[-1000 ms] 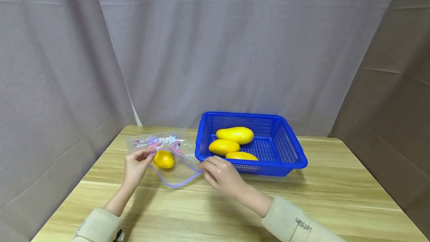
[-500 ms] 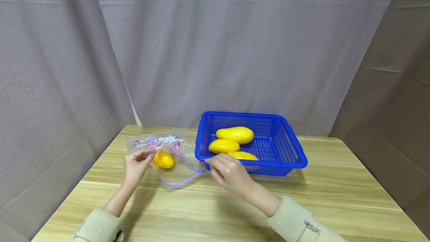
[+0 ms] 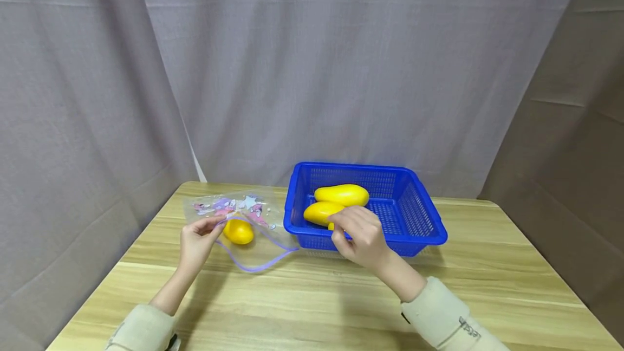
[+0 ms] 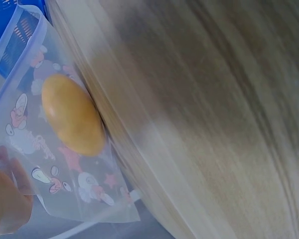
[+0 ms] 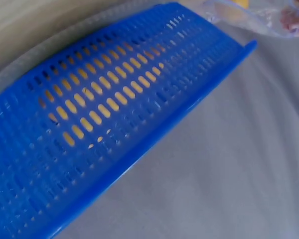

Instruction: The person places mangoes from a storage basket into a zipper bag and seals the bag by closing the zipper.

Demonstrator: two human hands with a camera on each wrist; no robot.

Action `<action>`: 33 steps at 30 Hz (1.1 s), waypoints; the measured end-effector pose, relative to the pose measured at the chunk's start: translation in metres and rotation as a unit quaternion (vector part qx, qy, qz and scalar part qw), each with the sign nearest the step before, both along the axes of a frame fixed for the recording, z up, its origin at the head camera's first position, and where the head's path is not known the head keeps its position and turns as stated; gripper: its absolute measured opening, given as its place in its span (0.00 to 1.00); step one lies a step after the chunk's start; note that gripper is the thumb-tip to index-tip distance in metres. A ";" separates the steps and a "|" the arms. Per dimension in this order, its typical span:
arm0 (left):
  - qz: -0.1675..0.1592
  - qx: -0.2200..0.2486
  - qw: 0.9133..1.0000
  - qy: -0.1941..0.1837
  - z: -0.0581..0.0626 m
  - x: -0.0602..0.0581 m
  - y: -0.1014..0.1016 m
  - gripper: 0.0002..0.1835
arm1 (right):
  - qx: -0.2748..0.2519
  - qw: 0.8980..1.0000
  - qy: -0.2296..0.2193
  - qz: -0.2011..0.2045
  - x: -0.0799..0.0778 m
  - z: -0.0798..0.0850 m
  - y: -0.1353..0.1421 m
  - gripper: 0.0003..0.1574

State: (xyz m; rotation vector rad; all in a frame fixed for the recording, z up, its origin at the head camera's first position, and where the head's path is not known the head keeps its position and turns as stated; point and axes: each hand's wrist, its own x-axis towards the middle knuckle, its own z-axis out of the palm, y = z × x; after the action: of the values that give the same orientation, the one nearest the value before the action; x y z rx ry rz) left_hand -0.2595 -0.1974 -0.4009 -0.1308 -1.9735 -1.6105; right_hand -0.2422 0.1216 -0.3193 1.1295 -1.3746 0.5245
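at the near side of the wooden table (image 3: 273,307), taking twelve o'clock as the far side, a person's pale left sleeve (image 3: 143,326) comes in from eight o'clock and the right sleeve (image 3: 439,313), lettered, from four. farther in, at between nine and ten, the left hand (image 3: 196,244) pinches the violet-edged rim of a clear bag (image 3: 268,215) between thumb and fingers, its mouth gaping toward the person. inside the bag, at three o'clock from those fingertips and just beside them, lies one yellow fruit (image 3: 240,233); cartoon figures decorate the plastic behind it. at one o'clock the right hand (image 3: 364,238) hangs over the front rim of a blue basket (image 3: 409,245), fingers loosely bent, thumb apart; a sliver of the front fruit (image 3: 331,227) shows beneath, and i can't tell whether they touch. beyond that, on the basket's nine o'clock side, sits the middle fruit (image 3: 319,214), and at ten the rear fruit (image 3: 343,195). farthest, at twelve, hangs a grey curtain (image 3: 331,69).
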 end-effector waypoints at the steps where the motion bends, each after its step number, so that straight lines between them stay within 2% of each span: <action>1: 0.001 0.000 1.000 -0.001 0.000 0.000 0.000 0.06 | -0.002 1.000 0.001 -0.001 -0.001 0.000 0.001 0.19; 9: 0.000 0.005 1.000 -0.002 -0.001 0.003 0.001 0.06 | -0.016 1.000 -0.024 0.011 -0.011 -0.005 0.016 0.18; 12: 0.000 0.005 1.000 -0.003 -0.001 0.002 0.002 0.06 | -0.020 0.999 -0.038 0.002 -0.015 -0.007 0.023 0.16; 18: 0.003 0.017 1.000 -0.008 0.002 0.002 0.003 0.07 | -0.022 0.998 -0.057 -0.035 -0.021 -0.011 0.034 0.18; 23: 0.006 0.012 1.000 -0.016 0.015 0.014 0.009 0.07 | -0.010 0.995 -0.070 -0.070 -0.026 -0.016 0.043 0.20; 30: -0.001 0.001 1.000 -0.005 0.004 0.007 0.001 0.07 | 0.009 0.989 -0.102 -0.110 -0.031 -0.025 0.056 0.24; 33: 0.001 0.008 1.000 -0.007 0.015 0.013 0.005 0.06 | 0.021 0.984 -0.125 -0.127 -0.032 -0.027 0.059 0.25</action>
State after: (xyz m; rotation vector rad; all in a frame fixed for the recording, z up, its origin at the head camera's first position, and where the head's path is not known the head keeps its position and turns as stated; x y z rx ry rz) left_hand -0.2464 -0.1921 -0.3859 -0.1129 -1.9699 -1.6300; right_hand -0.2743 0.1808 -0.3466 0.9239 -1.7274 0.4643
